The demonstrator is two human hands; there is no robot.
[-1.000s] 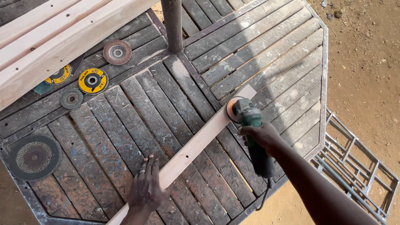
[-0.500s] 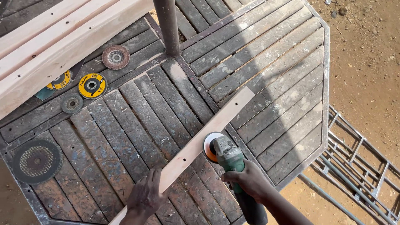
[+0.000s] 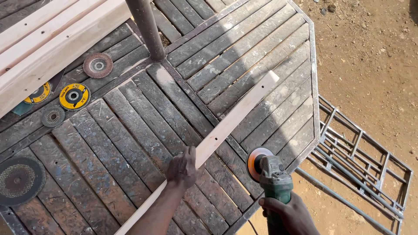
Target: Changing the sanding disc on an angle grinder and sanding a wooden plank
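A long pale wooden slat (image 3: 235, 117) lies diagonally across a dark slatted wooden table (image 3: 261, 52). My left hand (image 3: 183, 167) presses down on the slat near its middle, fingers spread over it. My right hand (image 3: 289, 213) grips the body of a green angle grinder (image 3: 275, 176) with an orange sanding disc (image 3: 254, 161). The disc hangs just off the slat, to the right of it, near the table's metal rim.
Several loose grinding and flap discs (image 3: 74, 96) lie on the table's left side, a larger one (image 3: 19, 180) at the lower left. Pale planks (image 3: 48, 48) are stacked at the upper left. A metal post (image 3: 146, 26) rises through the table. A metal frame (image 3: 352, 143) lies on dirt.
The grinder has travelled down along the slat towards me and come off to its right side. My left hand has moved up the slat.
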